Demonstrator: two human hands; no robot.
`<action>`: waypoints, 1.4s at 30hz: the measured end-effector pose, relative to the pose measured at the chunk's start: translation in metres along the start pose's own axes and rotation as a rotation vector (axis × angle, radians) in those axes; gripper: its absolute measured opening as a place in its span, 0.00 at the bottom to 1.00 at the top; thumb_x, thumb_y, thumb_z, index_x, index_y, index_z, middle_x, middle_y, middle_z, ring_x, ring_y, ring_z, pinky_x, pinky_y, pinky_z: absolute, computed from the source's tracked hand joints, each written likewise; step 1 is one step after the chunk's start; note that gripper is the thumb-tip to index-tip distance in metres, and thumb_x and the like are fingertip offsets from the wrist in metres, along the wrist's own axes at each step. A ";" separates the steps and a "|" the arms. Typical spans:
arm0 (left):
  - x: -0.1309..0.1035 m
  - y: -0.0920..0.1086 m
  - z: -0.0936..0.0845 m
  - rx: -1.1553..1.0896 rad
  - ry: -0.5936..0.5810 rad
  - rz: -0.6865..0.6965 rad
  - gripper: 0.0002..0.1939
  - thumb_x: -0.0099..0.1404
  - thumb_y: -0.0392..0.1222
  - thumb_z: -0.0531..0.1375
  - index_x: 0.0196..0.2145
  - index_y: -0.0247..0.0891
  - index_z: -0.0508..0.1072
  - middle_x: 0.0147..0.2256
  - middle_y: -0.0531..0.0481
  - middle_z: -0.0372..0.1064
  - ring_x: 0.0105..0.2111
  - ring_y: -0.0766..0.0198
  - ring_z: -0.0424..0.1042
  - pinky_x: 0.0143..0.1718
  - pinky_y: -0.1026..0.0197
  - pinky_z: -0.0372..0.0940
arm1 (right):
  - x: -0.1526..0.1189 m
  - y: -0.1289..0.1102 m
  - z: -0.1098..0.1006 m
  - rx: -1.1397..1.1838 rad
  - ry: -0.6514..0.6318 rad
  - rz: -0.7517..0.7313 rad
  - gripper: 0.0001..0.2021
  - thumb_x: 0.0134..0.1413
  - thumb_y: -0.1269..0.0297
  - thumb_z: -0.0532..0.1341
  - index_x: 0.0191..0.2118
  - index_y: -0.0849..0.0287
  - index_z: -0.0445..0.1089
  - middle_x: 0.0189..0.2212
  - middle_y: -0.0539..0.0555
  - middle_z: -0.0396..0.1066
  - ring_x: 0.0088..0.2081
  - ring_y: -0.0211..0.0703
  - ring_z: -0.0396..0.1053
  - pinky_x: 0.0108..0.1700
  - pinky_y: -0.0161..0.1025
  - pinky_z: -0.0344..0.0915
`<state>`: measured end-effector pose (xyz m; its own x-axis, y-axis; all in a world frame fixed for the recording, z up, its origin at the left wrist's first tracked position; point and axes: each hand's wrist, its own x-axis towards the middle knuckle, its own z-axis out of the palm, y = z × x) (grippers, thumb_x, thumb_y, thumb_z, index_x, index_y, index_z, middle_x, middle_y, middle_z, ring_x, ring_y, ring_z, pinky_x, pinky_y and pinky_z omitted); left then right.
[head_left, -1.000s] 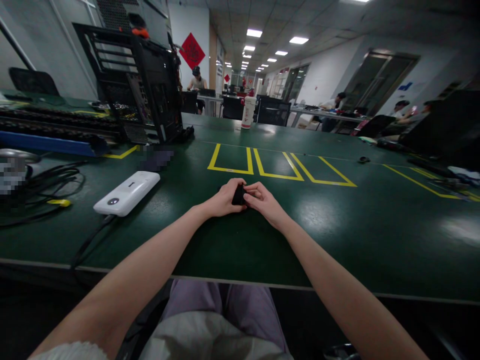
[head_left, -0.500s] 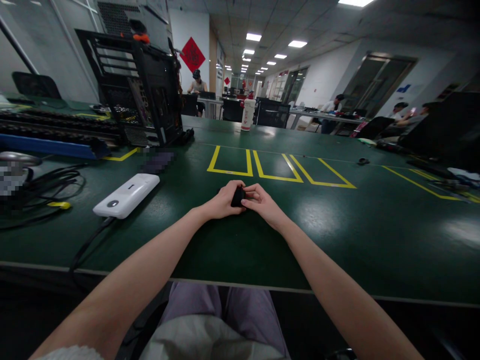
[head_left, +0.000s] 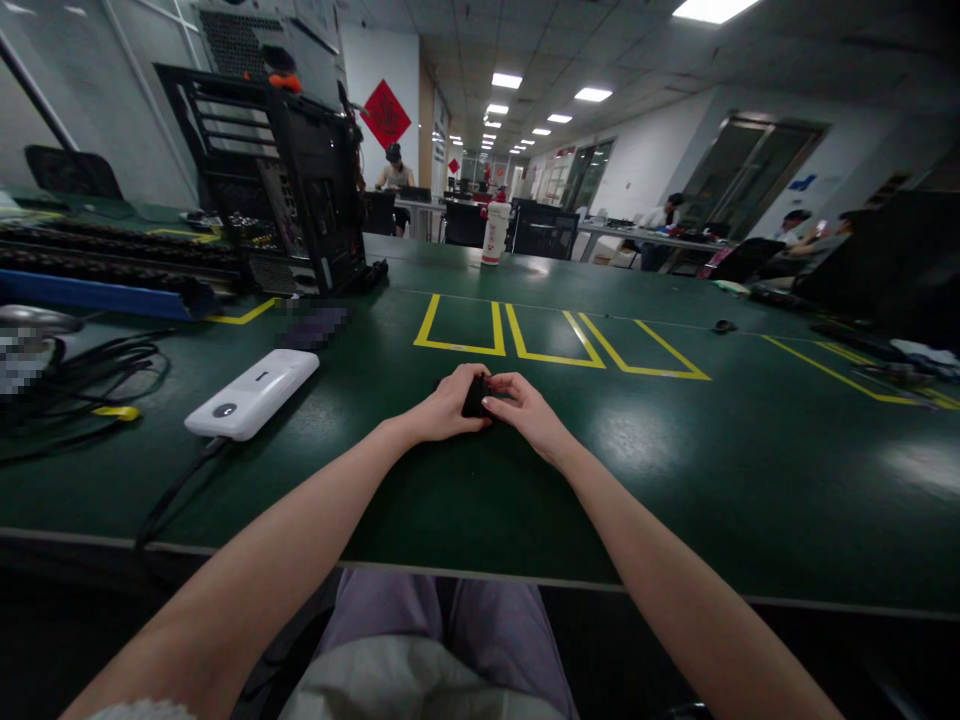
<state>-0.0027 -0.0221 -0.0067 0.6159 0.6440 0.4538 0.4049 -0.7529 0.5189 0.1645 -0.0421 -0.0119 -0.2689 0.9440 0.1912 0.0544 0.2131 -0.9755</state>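
Just in front of me, low over the green table [head_left: 480, 500], a small black object [head_left: 475, 396] sits between my two hands; its kind cannot be made out. My left hand [head_left: 448, 402] is wrapped round it from the left, thumb on the near side and fingers over the far side. From the right, my right hand [head_left: 523, 408] pinches at the object's right edge with thumb and fingertips. Much of the object is covered by the left palm and fingers. Yellow tape outlines [head_left: 460, 348] lie on the table just beyond the hands.
A white power bank [head_left: 253, 394] with a black cable lies left. Behind it stands an open black computer case [head_left: 300, 190]; tangled cables [head_left: 112, 375] lie far left. A white bottle [head_left: 495, 234] stands at the back, a small black ring [head_left: 724, 326] right. Other people sit beyond.
Both hands keep nearly the same place and hold on the black object. The right fingers have shifted only slightly, and the whole view has tilted a little.
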 end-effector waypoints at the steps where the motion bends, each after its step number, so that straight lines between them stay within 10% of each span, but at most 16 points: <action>1: 0.000 0.000 0.000 0.001 -0.003 0.000 0.30 0.50 0.41 0.60 0.48 0.37 0.52 0.45 0.44 0.56 0.46 0.54 0.60 0.48 0.51 0.57 | 0.000 0.000 0.000 -0.003 -0.004 0.001 0.14 0.43 0.64 0.61 0.39 0.55 0.62 0.39 0.51 0.64 0.42 0.39 0.64 0.47 0.42 0.60; 42: 0.000 0.000 0.000 0.002 0.002 -0.001 0.29 0.50 0.41 0.60 0.48 0.37 0.53 0.45 0.43 0.56 0.45 0.54 0.60 0.47 0.51 0.57 | -0.002 -0.005 -0.003 -0.033 -0.063 0.008 0.14 0.42 0.63 0.62 0.37 0.55 0.63 0.37 0.50 0.66 0.41 0.41 0.66 0.45 0.44 0.62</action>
<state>-0.0030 -0.0220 -0.0072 0.6143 0.6452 0.4542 0.4072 -0.7523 0.5179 0.1676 -0.0445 -0.0074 -0.3284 0.9281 0.1755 0.0877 0.2150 -0.9727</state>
